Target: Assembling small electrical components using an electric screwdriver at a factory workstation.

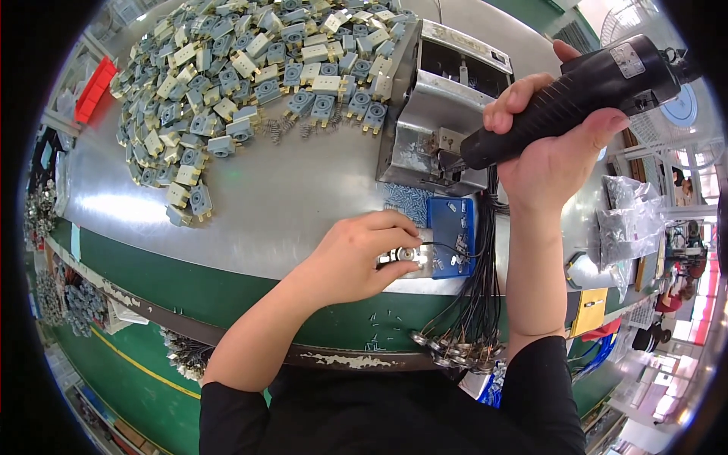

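Metal part (pixel 400 256) half under left hand (pixel 356 254)

A black, ribbed-grip electric screwdriver (pixel 576 95) is gripped in the raised right hand (pixel 557 155), its tip angled down toward a grey sheet-metal feeder box (pixel 440 114) just left of that hand. A small silver metal part (pixel 402 258) is pinned under the left hand (pixel 356 254), fingers closed over it, at the near edge of a shiny steel tabletop (pixel 280 197). A blue plastic tray of small screws (pixel 451 231) is seen just right of the left hand, touching the part. A bundle of thin black wires (pixel 474 303) is draped over the table edge between the forearms. A large heap of grey-and-cream plastic switch housings (pixel 243 68) is spread well beyond the left hand. Clear plastic bags (pixel 633 220) are noted right of the right forearm.
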The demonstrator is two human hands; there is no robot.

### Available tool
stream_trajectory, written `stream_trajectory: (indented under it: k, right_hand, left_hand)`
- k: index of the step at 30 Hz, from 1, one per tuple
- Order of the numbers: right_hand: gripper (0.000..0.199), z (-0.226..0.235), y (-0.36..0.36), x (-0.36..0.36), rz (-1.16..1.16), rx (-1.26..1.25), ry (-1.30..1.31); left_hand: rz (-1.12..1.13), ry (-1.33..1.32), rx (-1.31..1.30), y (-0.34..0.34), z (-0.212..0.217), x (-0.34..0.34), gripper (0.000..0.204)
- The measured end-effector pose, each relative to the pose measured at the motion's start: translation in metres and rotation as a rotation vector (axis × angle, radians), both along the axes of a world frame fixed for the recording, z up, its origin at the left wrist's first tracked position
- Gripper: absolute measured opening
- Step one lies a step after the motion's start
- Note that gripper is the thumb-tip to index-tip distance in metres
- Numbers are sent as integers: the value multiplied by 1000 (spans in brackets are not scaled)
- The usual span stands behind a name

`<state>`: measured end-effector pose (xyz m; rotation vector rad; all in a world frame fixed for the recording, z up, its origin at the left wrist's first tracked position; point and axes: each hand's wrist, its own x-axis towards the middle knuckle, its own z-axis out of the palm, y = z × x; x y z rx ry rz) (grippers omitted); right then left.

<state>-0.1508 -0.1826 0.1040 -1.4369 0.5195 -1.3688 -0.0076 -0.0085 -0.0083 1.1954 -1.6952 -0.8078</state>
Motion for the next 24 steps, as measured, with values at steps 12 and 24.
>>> stream_trajectory:
  k: [12,24]
  right_hand:
    - [99,-2,5,5,-10,-95,85]
    - [116,1,37,-8,180,54,133]
  left_hand:
    - [-6,-5,-3,-1,1,0,29]
    - [5,-4,10,1,-1,2,28]
